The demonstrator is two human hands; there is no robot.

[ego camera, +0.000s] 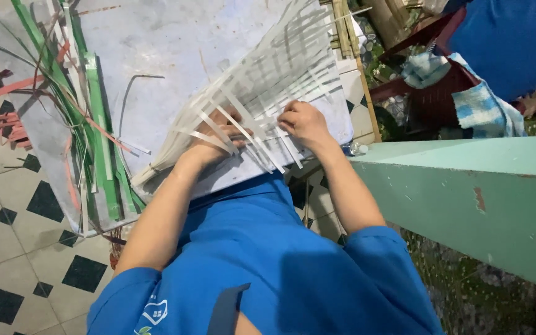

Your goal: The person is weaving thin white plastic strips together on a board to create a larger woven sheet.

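Both hands [262, 133] pinch white strips of the woven mat [280, 80]

The woven mat of white strips [280, 80] covers the middle of the grey board [175, 37]. Both hands rest on the mat's near edge. Bare board lies beyond the mat. Loose green and red strips [94, 124] crowd one side; a green wall [466, 198] blocks the other.
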